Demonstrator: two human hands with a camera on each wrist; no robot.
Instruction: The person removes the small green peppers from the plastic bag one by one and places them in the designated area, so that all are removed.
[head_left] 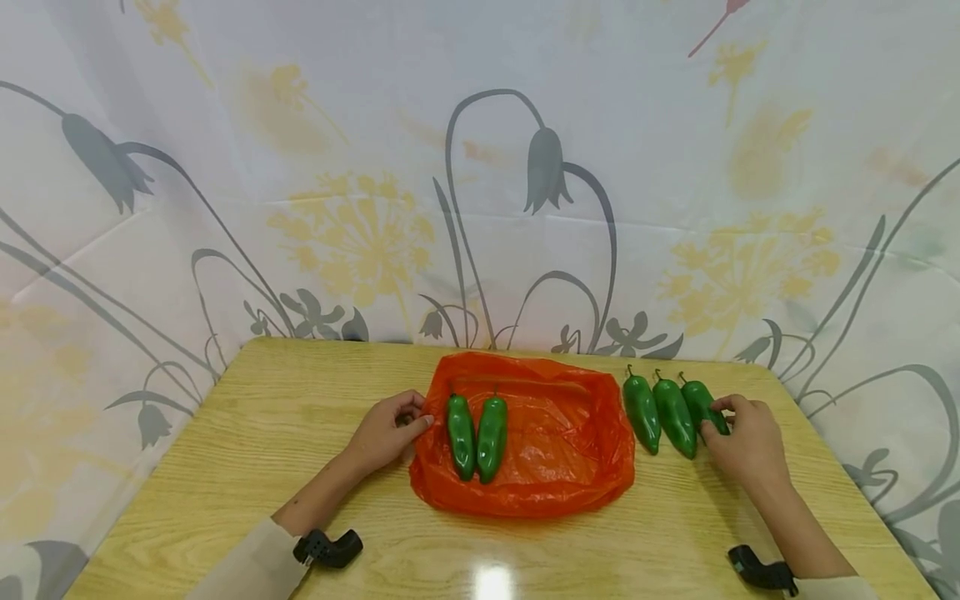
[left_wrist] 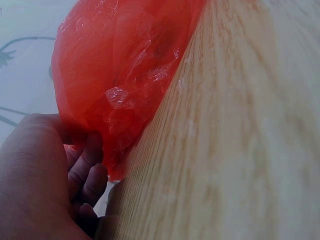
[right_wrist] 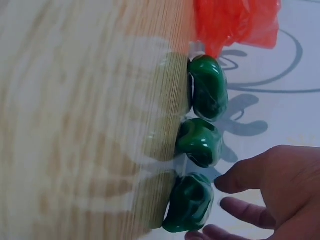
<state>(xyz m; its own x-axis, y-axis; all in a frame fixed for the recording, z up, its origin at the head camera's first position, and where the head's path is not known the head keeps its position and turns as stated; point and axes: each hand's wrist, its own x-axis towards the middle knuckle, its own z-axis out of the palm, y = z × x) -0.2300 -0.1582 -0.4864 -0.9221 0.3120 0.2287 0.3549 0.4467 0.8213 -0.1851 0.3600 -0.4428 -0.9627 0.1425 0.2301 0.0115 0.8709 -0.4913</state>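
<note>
A red plastic bag point(head_left: 555, 433) lies spread on the table, its rim raised around two green peppers, the left pepper point(head_left: 461, 437) and the right pepper point(head_left: 492, 442). My left hand point(head_left: 384, 432) pinches the bag's left rim between thumb and curled fingers; the left wrist view shows the bag's thin film point(left_wrist: 115, 75) at the fingertips. To the right of the bag, three more green peppers lie in a row. Over the lower end of the outermost pepper point(head_left: 697, 397) is my right hand point(head_left: 748, 442), thumb and fingers spread apart. Whether they touch it is unclear.
The other two loose peppers, one by the bag point(head_left: 641, 412) and a middle one point(head_left: 675, 417), lie close to the right hand. Behind the wooden table point(head_left: 300, 375) hangs a flower-patterned cloth point(head_left: 360, 125).
</note>
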